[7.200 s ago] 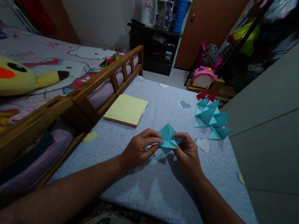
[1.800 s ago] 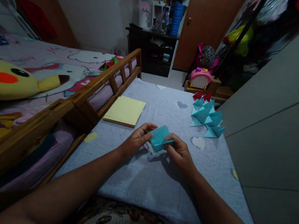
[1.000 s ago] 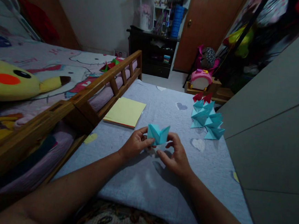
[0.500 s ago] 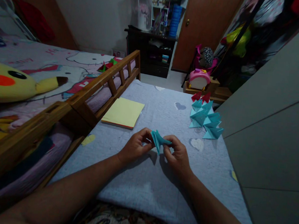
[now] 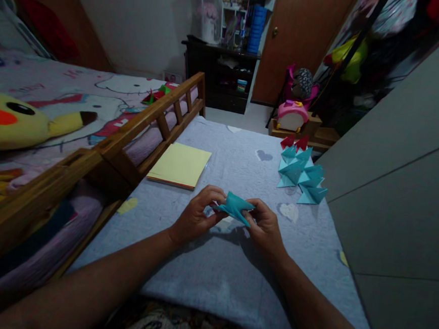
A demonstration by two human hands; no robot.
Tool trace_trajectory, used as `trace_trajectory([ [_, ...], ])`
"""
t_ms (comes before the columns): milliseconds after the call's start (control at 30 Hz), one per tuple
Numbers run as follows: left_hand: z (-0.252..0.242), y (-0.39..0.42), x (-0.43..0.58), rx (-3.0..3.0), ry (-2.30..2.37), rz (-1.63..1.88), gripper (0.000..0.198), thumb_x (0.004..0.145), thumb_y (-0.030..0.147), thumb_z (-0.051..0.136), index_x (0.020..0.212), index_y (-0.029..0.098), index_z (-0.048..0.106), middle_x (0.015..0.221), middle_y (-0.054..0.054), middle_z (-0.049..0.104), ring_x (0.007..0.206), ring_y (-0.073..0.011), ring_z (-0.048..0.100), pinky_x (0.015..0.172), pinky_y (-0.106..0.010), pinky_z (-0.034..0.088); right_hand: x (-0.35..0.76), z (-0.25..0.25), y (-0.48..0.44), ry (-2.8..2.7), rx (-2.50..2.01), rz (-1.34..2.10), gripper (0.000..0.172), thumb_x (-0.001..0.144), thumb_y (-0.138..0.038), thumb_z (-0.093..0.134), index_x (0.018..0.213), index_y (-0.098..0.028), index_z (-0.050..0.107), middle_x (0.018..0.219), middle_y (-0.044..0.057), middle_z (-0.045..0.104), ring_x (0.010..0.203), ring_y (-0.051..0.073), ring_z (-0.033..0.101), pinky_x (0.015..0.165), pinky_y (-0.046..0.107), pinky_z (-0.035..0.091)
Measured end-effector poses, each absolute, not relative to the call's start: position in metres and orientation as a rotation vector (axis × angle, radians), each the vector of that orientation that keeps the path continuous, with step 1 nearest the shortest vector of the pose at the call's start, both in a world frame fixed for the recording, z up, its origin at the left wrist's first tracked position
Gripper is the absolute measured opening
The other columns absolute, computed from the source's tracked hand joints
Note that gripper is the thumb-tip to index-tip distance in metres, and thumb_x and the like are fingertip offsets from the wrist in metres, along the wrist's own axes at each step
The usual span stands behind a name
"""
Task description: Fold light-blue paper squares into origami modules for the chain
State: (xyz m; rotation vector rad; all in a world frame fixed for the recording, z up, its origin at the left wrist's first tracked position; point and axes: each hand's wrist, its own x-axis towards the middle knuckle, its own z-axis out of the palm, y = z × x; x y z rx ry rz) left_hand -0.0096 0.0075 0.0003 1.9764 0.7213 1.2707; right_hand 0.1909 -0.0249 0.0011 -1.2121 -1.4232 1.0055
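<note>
A folded teal paper piece is held above the pale blue patterned cloth. My left hand pinches its left point between thumb and fingers. On the other side, my right hand grips the wider right part, the thumb on its lower edge. A stack of square paper, pale yellow on top, lies beyond my left hand. Several folded teal pieces stand grouped at the right, with red folded pieces behind them.
A wooden bed rail runs along the left, with a yellow plush toy beyond it. On the right rises a pale cabinet panel. A dark shelf unit and a pink toy stand behind.
The teal piece has been turned in my hands. Its narrow point now faces my left hand and its wider, spread part is at my right hand.
</note>
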Motion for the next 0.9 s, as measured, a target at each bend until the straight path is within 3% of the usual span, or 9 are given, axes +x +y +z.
trace_trajectory([
  [133, 0.0012, 0.0084, -0.0094, 2.01, 0.71, 1.263, 0.02, 0.09, 0.02, 0.07, 0.109, 0.024, 0.064, 0.109, -0.004, 0.061, 0.104, -0.0191, 0.06, 0.092, -0.036, 0.05, 0.1915, 0.0029, -0.0248, -1.451, -1.182, 1.037, 0.008, 0.084, -0.026, 0.063, 0.09, -0.022, 0.066, 0.076, -0.001, 0.064, 0.067, 0.014, 0.059, 0.062, 0.026, 0.046],
  [267, 0.0023, 0.0088, -0.0093, 1.958, 0.716, 1.217, 0.015, 0.091, 0.018, 0.07, 0.105, 0.023, 0.068, 0.097, -0.002, 0.065, 0.093, -0.017, 0.062, 0.085, -0.032, 0.051, 0.1906, 0.0049, -0.0261, -1.496, -1.16, 1.018, 0.007, 0.085, -0.025, 0.063, 0.091, -0.022, 0.066, 0.076, -0.001, 0.064, 0.067, 0.014, 0.059, 0.062, 0.026, 0.047],
  [433, 0.0036, 0.0056, -0.01, 1.953, 0.725, 1.217, 0.01, 0.094, 0.021, 0.067, 0.102, 0.024, 0.073, 0.094, -0.002, 0.067, 0.087, -0.0159, 0.064, 0.078, -0.03, 0.052, 0.1893, 0.0036, -0.0279, -1.393, -1.15, 0.903, 0.026, 0.082, -0.022, 0.067, 0.107, -0.025, 0.061, 0.091, 0.0, 0.066, 0.077, 0.015, 0.062, 0.066, 0.026, 0.051],
  [667, 0.0003, 0.0047, -0.0151, 2.108, 0.816, 1.308, 0.011, 0.093, 0.02, 0.066, 0.102, 0.022, 0.073, 0.094, -0.004, 0.067, 0.087, -0.0171, 0.064, 0.076, -0.029, 0.052, 0.1891, 0.0042, -0.0285, -1.375, -1.204, 0.875, 0.005, 0.087, -0.026, 0.065, 0.092, -0.024, 0.063, 0.087, 0.001, 0.062, 0.077, 0.015, 0.061, 0.067, 0.027, 0.052],
  [900, 0.0012, 0.0042, -0.0163, 2.196, 0.826, 1.286, 0.014, 0.091, 0.016, 0.063, 0.101, 0.021, 0.071, 0.093, -0.005, 0.066, 0.088, -0.0189, 0.062, 0.077, -0.03, 0.051, 0.1915, -0.0001, -0.0291, -1.375, -1.211, 0.84, 0.011, 0.09, -0.024, 0.062, 0.099, -0.024, 0.066, 0.092, 0.002, 0.065, 0.08, 0.016, 0.061, 0.067, 0.028, 0.051],
])
